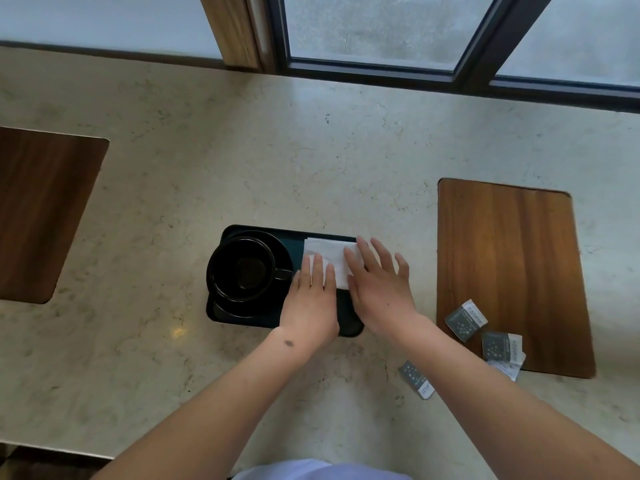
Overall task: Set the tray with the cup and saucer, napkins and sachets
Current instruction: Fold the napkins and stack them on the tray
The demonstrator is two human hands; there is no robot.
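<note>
A dark rectangular tray (pixel 242 322) lies on the marble counter in front of me. On its left half a black cup (pixel 242 268) stands on a black saucer (pixel 284 252), handle pointing right. A white napkin (pixel 329 252) lies flat on the tray's right half. My left hand (pixel 310 303) rests with straight fingers on the napkin's left part. My right hand (pixel 379 289) lies flat, fingers spread, over its right edge. Several grey sachets lie to the right: one (pixel 465 319) and another (pixel 502 346) on a wooden inlay, a third (pixel 417 378) on the marble.
A wooden inlay (pixel 509 258) sits in the counter at the right, another (pixel 41 209) at the left. A window with dark frames (pixel 374 69) runs along the counter's far edge. The counter's near edge (pixel 52 448) shows at the bottom left.
</note>
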